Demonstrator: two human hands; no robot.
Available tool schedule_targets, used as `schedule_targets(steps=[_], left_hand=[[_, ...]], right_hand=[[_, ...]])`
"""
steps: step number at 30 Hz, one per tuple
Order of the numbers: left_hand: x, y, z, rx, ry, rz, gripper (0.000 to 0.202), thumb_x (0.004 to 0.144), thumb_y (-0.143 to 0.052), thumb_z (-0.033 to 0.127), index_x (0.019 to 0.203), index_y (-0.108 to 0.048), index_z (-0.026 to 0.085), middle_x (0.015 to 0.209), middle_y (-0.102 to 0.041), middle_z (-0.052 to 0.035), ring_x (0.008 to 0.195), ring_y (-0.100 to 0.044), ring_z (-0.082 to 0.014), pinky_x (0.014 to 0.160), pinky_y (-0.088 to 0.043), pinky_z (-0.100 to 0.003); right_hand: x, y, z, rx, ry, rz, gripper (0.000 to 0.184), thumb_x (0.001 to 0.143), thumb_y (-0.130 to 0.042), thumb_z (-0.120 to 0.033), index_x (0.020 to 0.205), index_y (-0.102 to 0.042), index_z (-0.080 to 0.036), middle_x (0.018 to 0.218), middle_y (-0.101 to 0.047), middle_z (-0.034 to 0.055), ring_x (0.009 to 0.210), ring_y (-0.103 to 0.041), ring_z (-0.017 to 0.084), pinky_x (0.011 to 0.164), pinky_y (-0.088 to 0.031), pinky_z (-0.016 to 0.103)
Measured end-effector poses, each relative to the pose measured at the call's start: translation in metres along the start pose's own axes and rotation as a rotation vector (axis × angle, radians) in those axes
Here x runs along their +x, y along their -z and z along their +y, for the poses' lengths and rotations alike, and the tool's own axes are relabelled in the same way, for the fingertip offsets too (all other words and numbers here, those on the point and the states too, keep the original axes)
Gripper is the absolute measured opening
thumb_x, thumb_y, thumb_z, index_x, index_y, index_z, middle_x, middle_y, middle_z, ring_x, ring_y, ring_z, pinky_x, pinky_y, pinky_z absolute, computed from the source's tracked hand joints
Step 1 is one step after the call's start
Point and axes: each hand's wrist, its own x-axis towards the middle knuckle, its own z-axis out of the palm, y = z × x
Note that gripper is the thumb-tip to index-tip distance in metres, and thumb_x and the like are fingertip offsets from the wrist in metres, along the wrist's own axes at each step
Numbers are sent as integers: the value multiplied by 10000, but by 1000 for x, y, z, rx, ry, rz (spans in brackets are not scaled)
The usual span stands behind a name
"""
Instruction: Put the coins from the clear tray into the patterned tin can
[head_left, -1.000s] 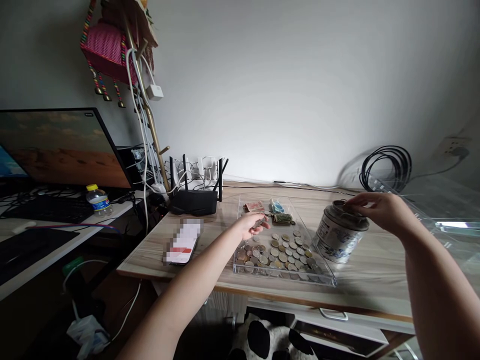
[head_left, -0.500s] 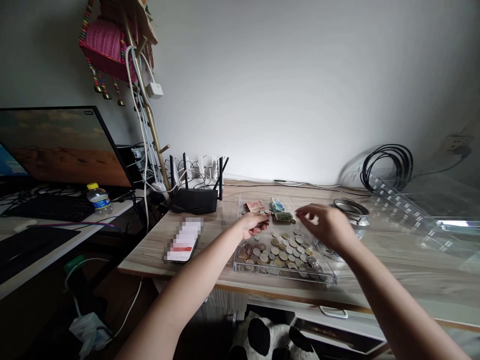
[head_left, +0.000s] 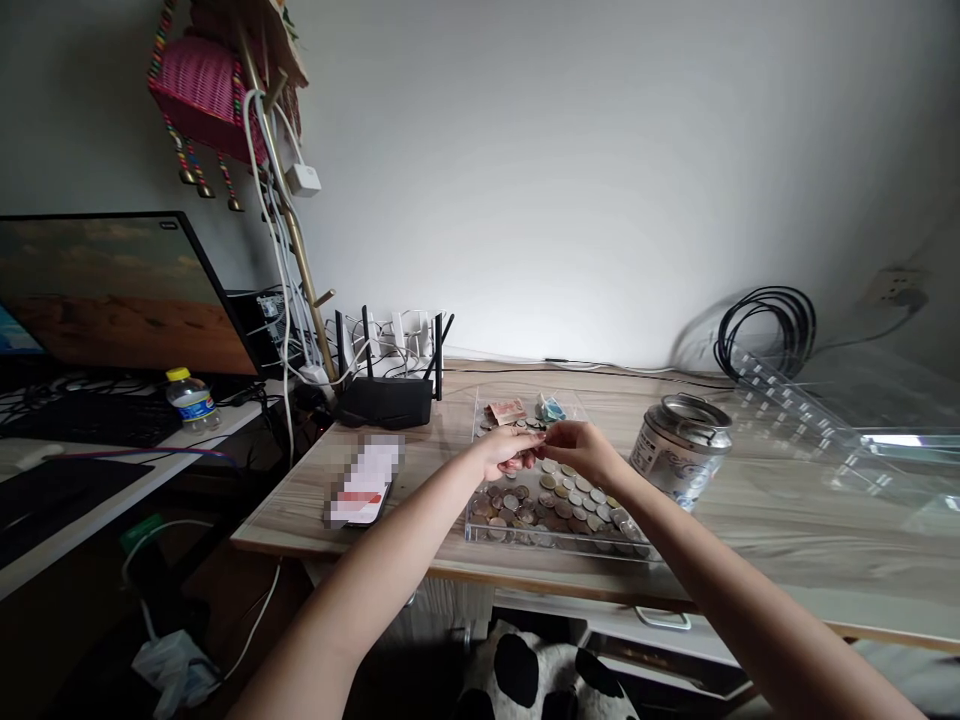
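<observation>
Above a clear tray (head_left: 480, 520) of coins (head_left: 559, 500) on a wooden desk (head_left: 750, 530), the left hand (head_left: 504, 448) and right hand (head_left: 577, 450) are held fingertip to fingertip, fingers narrowly pinched; anything gripped cannot be told. A tin can (head_left: 679, 450) stands just right of the tray.

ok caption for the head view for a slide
Both hands, left hand and right hand, meet over a clear tray of coins, with a tin can beside it.

- No legible text anywhere.
- Bottle (head_left: 192, 399) label: too small to read.
- Tin (head_left: 679, 449) print: blurred.
- Phone (head_left: 364, 480) screen: pixelated.
- Monitor (head_left: 112, 290) corner logo: unreadable.
</observation>
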Motion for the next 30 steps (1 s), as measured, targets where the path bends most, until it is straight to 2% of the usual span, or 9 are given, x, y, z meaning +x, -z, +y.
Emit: schedule_targets(steps=[4, 9, 13, 17, 21, 23, 27, 28, 30], left_hand=[[4, 3, -3, -11, 59, -60, 367, 721, -493, 464, 675, -538, 103, 500, -491, 3, 315, -258, 3, 346, -65, -174], [9, 8, -4, -110, 137, -78, 216, 743, -473, 325, 694, -508, 118, 524, -473, 14, 325, -263, -3, 354, -64, -167], [11, 11, -5, -175, 167, -11, 101, 735, -420, 205, 735, -481, 124, 567, -474, 4, 353, -282, -13, 353, -98, -159], [9, 10, -4, -163, 166, 39, 102, 722, -430, 147, 787, -497, 106, 599, -478, -9, 378, -295, -11, 363, -126, -155], [5, 8, -3, -99, 116, 22, 117, 725, -495, 172, 805, -527, 92, 634, -509, -26, 382, -295, 2, 371, -109, -157], [4, 7, -2, -68, 90, -17, 163, 711, -546, 226, 800, -546, 91, 631, -521, -27, 371, -282, 7, 372, -93, -164], [5, 7, -3, 0, 46, -100, 299, 648, -618, 353, 770, -582, 82, 580, -536, -23, 347, -256, 13, 371, -71, -178], [5, 7, -3, 9, 27, -115, 325, 637, -623, 378, 759, -586, 79, 563, -536, -21, 341, -251, 13, 370, -66, -182], [5, 6, -3, 15, -16, -132, 352, 627, -622, 410, 735, -584, 77, 526, -525, -10, 324, -237, 14, 363, -54, -190]], right_hand=[[-10, 28, -1, -49, -45, 97, 147, 706, -511, -326, 735, -627, -239, 722, -639, 27, 610, -559, 155, 517, -424, 257], [-20, 99, 29, -160, -186, 408, 247, 686, -511, -409, 782, -646, -226, 714, -631, 43, 578, -543, 164, 540, -412, 297], [-18, 128, 71, -283, -314, 327, 183, 635, -564, -352, 738, -660, -236, 670, -631, 60, 609, -553, 212, 545, -404, 341], [-13, 132, 94, -241, -328, 208, 140, 612, -572, -288, 701, -668, -238, 665, -637, 46, 615, -565, 225, 557, -411, 358], [-8, 134, 91, -254, -371, 125, 137, 594, -589, -268, 696, -676, -237, 643, -631, 49, 604, -566, 225, 558, -411, 355], [-9, 132, 80, -293, -387, 160, 188, 608, -584, -307, 753, -678, -234, 642, -624, 61, 607, -560, 230, 537, -406, 351], [-18, 108, 40, -330, -251, 460, 267, 683, -504, -367, 866, -647, -237, 712, -619, 53, 615, -549, 197, 527, -413, 323], [-19, 97, 29, -291, -181, 442, 258, 695, -493, -365, 858, -644, -233, 729, -622, 46, 610, -548, 181, 527, -419, 307], [-21, 71, 10, -183, -50, 244, 252, 704, -492, -378, 847, -640, -233, 739, -629, 34, 587, -545, 156, 513, -424, 279]])
